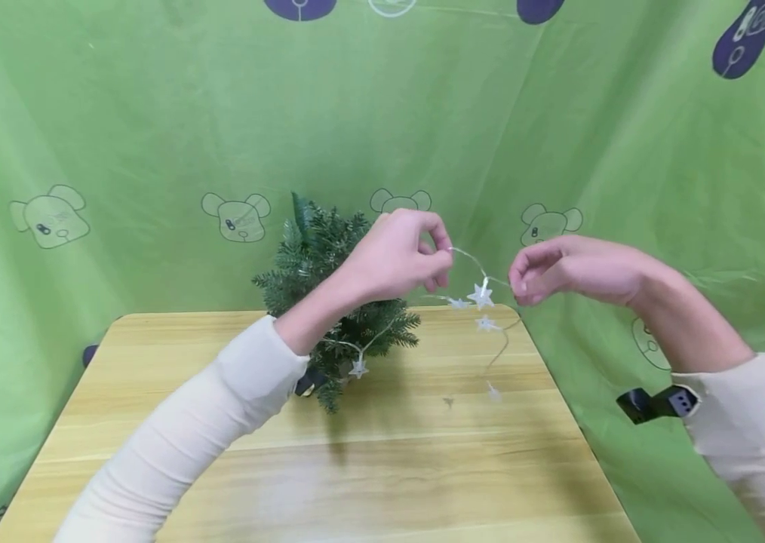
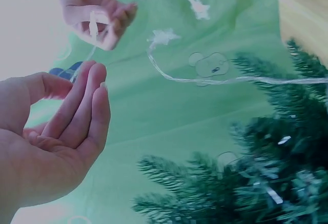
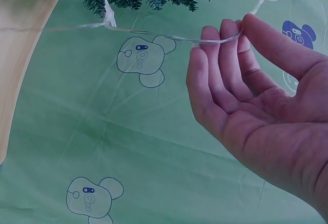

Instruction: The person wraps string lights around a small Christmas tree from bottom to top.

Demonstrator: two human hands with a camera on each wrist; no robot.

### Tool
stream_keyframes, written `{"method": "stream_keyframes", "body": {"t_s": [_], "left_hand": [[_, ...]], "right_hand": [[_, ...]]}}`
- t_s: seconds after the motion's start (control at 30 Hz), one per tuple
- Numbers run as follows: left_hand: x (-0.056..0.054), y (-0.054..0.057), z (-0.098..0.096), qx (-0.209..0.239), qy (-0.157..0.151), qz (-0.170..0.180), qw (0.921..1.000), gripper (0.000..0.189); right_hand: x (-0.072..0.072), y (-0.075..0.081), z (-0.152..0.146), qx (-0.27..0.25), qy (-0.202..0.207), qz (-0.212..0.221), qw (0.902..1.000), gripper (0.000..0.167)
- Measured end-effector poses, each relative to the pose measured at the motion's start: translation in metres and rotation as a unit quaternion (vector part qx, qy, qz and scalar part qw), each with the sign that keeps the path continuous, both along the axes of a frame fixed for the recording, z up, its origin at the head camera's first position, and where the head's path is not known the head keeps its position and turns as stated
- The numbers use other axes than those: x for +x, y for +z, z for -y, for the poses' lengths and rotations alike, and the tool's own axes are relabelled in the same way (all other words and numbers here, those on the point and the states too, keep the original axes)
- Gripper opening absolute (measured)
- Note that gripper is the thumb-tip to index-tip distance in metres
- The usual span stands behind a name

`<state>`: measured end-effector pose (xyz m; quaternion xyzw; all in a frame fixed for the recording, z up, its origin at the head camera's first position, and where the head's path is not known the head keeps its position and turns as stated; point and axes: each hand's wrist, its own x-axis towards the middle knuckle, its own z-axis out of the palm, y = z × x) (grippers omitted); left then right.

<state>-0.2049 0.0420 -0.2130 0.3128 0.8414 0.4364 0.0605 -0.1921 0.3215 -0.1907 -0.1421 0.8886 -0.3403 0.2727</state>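
A string of star lights runs between both hands, its clear wire bowed upward in the middle. My left hand pinches the wire between thumb and fingertips, in front of a small artificial Christmas tree. Farther right, my right hand pinches the same wire, as the right wrist view also shows with the wire at the thumb tip. Other stars dangle below the hands, and one star hangs against the tree's lower branches. My left forearm hides part of the tree.
The tree stands on a wooden table near its back edge. A green cloth with printed bear heads hangs behind and at the sides. A black strap piece sticks out from the right sleeve.
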Motion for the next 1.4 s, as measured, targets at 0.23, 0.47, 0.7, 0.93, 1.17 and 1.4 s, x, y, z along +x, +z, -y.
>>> {"method": "stream_keyframes", "body": {"t_s": [0.23, 0.47, 0.7, 0.93, 1.17, 1.4], "left_hand": [[-0.002, 0.006, -0.005, 0.026, 0.043, -0.049, 0.9975, 0.011], [-0.013, -0.012, -0.011, -0.010, 0.053, -0.070, 0.9961, 0.011], [-0.022, -0.034, -0.020, -0.053, 0.054, -0.068, 0.9949, 0.009], [-0.023, -0.044, -0.028, -0.108, 0.049, -0.058, 0.9913, 0.013], [-0.025, -0.056, -0.026, -0.154, 0.041, -0.044, 0.9862, 0.021], [-0.026, -0.063, -0.027, -0.187, 0.043, -0.038, 0.9807, 0.009]], "right_hand": [[-0.003, -0.001, 0.002, -0.014, -0.014, -0.025, 0.9995, 0.023], [-0.005, -0.009, 0.000, -0.019, -0.040, -0.034, 0.9984, 0.022], [-0.009, -0.017, -0.002, -0.027, -0.050, -0.031, 0.9979, 0.024], [-0.014, -0.026, 0.000, -0.046, -0.061, -0.021, 0.9968, 0.025], [-0.022, -0.041, 0.005, -0.058, -0.072, -0.004, 0.9957, 0.026], [-0.028, -0.050, 0.007, -0.074, -0.088, -0.001, 0.9934, 0.028]]}}
